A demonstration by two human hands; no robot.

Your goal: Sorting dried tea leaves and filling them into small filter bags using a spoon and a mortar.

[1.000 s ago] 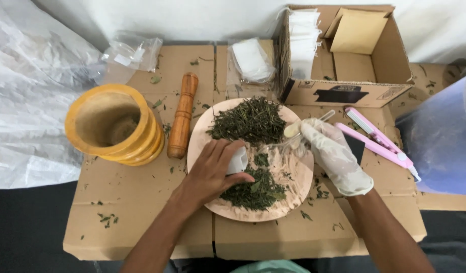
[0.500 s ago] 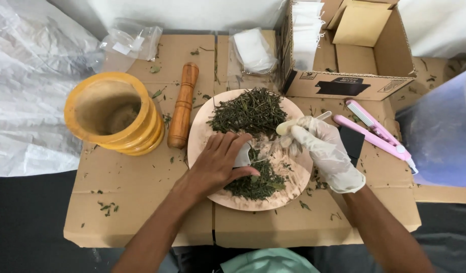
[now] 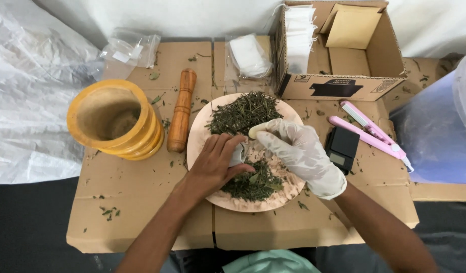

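A round pinkish plate [image 3: 202, 146] lies on flattened cardboard and bears two heaps of dried green herbs [image 3: 243, 112], one at the far side and one nearer me. My bare left hand [image 3: 213, 164] rests over the plate and grips a small white sachet [image 3: 237, 153]. My gloved right hand [image 3: 299, 154] holds a clear plastic spoon [image 3: 257, 130] with its bowl right at the sachet's mouth, both hands touching over the middle of the plate.
A yellow wooden mortar [image 3: 114, 121] and a brown pestle [image 3: 182, 111] sit to the left. Behind stand an open cardboard box [image 3: 339, 86] with white sachets, and clear bags [image 3: 248, 55]. A small black scale [image 3: 342, 149], pink sealer [image 3: 372, 131] and blue tub [image 3: 440, 131] lie right.
My right hand has swung left with the spoon, from beside the plate's right rim to the sachet. This uncovers the black scale. My left hand has stayed on the sachet.
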